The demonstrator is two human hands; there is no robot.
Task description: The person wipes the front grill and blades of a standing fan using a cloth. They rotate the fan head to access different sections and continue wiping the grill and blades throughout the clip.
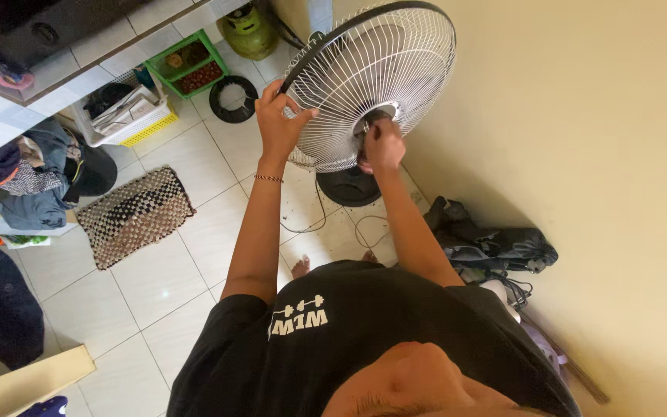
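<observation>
A standing fan with a white wire grille (395,69) and a black rim stands in front of me, next to a yellow wall. My left hand (278,120) grips the grille's left edge at the rim. My right hand (382,145) is closed at the centre hub of the grille, and what its fingers pinch is hidden. The fan's round black base (347,188) rests on the white tiled floor below, with its cable (314,225) trailing across the tiles.
A woven checkered mat (134,215) lies left. Behind it stand a white basket (126,116), a green crate (191,66), a black ring (233,99) and a green gas cylinder (250,31). Dark bags (496,243) lie by the wall. Clothes (32,181) pile at far left.
</observation>
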